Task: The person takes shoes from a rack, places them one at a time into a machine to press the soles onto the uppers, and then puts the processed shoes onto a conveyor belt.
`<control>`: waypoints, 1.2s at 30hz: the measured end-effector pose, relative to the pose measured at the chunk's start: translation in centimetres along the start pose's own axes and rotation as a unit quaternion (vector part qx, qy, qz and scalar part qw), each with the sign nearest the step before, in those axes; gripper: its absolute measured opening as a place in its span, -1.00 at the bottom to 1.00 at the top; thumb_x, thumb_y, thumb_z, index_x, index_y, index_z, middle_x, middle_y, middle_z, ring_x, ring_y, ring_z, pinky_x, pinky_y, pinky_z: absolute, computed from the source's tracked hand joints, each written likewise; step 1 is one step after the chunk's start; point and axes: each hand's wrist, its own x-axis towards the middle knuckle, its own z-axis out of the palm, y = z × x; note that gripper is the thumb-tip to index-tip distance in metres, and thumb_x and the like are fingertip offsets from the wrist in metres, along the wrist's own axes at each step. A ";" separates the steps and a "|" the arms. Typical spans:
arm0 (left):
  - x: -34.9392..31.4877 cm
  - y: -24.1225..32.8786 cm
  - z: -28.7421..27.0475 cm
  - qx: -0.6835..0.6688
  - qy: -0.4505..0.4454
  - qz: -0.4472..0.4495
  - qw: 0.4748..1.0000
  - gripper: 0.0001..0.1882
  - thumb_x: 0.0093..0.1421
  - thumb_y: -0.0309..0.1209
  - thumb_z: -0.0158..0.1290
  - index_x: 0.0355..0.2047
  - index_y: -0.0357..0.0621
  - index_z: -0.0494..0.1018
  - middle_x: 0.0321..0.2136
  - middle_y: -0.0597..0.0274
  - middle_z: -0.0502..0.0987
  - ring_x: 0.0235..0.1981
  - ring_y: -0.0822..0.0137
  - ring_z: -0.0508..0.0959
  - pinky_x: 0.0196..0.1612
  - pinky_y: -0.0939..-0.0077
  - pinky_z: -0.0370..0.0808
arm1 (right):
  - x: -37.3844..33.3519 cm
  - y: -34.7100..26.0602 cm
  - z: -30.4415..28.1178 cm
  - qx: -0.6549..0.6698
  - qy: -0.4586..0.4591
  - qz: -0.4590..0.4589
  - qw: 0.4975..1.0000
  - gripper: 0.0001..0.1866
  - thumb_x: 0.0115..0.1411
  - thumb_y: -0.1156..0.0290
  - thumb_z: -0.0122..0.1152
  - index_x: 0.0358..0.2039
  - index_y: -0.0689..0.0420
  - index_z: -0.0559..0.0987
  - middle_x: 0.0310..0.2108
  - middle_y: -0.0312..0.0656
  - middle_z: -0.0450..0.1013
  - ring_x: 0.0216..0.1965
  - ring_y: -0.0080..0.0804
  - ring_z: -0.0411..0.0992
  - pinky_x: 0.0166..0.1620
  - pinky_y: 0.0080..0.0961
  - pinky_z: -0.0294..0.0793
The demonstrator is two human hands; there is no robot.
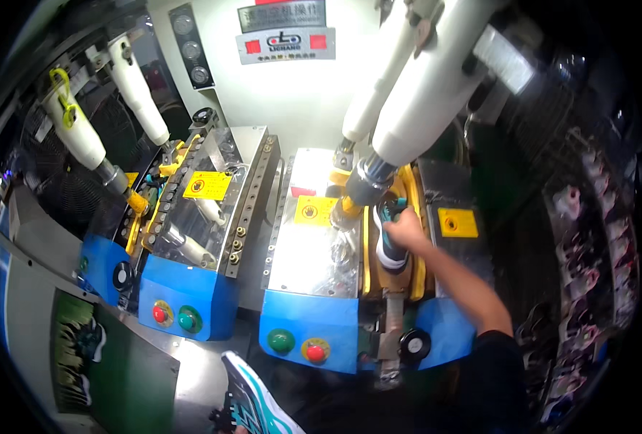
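Observation:
My right hand is closed on the upper of a dark sneaker with teal parts and a white sole. That shoe sits between the yellow side pads of the right-hand press station, below a thick white press cylinder. At the lower edge, a second sneaker, white, black and teal, is tilted with its sole edge up. A little of my left hand shows beside this shoe and seems to hold it; most of its fingers are hidden.
Green and red buttons sit on the blue front of the right station. The left station has similar buttons and holds another shoe under its cylinders. Racks with several shoes stand at right; more shoes lie lower left.

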 end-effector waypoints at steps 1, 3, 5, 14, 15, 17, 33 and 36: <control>-0.2 -1.1 -1.1 -0.043 0.036 -0.026 0.998 -0.46 0.24 -0.10 -0.09 0.08 -0.26 0.26 -0.02 0.11 0.36 -0.03 0.24 0.37 0.03 0.31 0.34 | -2.7 -0.7 4.0 0.022 0.112 -0.045 0.992 -0.30 -0.01 0.37 0.14 0.05 0.51 0.10 -0.11 0.35 0.28 -0.10 0.24 0.34 -0.01 -0.14 0.36; -0.4 -2.9 -3.1 -0.106 0.089 -0.059 0.989 -0.46 0.24 -0.10 -0.10 0.07 -0.26 0.27 -0.03 0.11 0.37 -0.04 0.24 0.38 0.02 0.31 0.34 | -3.3 -0.8 6.0 0.054 0.132 -0.089 0.986 -0.29 0.00 0.38 0.11 0.04 0.54 0.06 -0.11 0.41 0.23 -0.12 0.25 0.34 -0.02 -0.14 0.36; -0.7 -4.6 -4.4 -0.149 0.111 -0.086 0.979 -0.47 0.24 -0.09 -0.11 0.07 -0.25 0.28 -0.04 0.12 0.37 -0.05 0.24 0.38 0.00 0.32 0.35 | -2.1 -1.3 3.9 0.032 0.040 -0.078 0.996 -0.30 -0.02 0.39 0.11 0.03 0.56 0.07 -0.15 0.41 0.26 -0.15 0.24 0.34 -0.04 -0.12 0.36; 3.5 -3.5 -4.1 -0.115 0.124 -0.153 0.974 -0.62 0.21 -0.30 0.01 -0.01 -0.19 0.32 -0.23 0.23 0.45 -0.26 0.34 0.47 -0.25 0.50 0.43 | -3.1 -1.9 4.6 0.020 0.089 -0.062 0.994 -0.23 -0.04 0.26 0.18 0.07 0.49 0.13 -0.12 0.32 0.30 -0.06 0.14 0.33 0.01 -0.22 0.35; 4.9 -3.7 -4.4 -0.146 0.090 -0.199 0.965 -0.61 0.21 -0.32 0.01 0.01 -0.19 0.30 -0.22 0.22 0.45 -0.22 0.32 0.47 -0.20 0.48 0.43 | -2.9 -1.3 4.2 0.025 0.086 -0.049 0.995 -0.23 -0.02 0.26 0.18 0.08 0.49 0.12 -0.11 0.32 0.30 -0.06 0.13 0.33 0.02 -0.22 0.34; 6.3 -3.0 -3.6 -0.151 0.055 -0.237 0.958 -0.61 0.20 -0.36 0.01 0.02 -0.20 0.28 -0.19 0.18 0.45 -0.16 0.28 0.47 -0.13 0.41 0.44 | -4.2 -1.4 3.1 0.016 0.094 -0.038 0.995 -0.25 0.01 0.28 0.16 0.10 0.46 0.10 -0.07 0.31 0.28 -0.03 0.13 0.31 0.04 -0.21 0.32; 7.4 -8.3 -13.9 -0.158 0.013 -0.191 0.969 -0.53 0.19 -0.26 0.02 0.06 -0.20 0.26 -0.15 0.03 0.45 -0.18 0.10 0.51 -0.18 0.19 0.53 | -27.2 -18.5 15.7 0.169 0.047 -0.540 0.823 -0.61 0.04 0.42 0.16 -0.11 0.26 0.39 -0.03 0.00 0.34 0.04 -0.11 0.31 0.17 -0.08 0.18; 2.4 -8.6 -15.7 -0.239 0.071 -0.079 0.965 -0.45 0.09 -0.37 0.08 0.09 -0.23 0.22 -0.10 0.01 0.42 -0.16 0.15 0.50 -0.14 0.26 0.50 | -37.3 -16.4 16.7 0.250 -0.078 -0.531 0.806 -0.63 0.02 0.48 0.19 -0.13 0.25 0.43 -0.14 -0.06 0.43 -0.08 -0.12 0.41 0.11 -0.22 0.32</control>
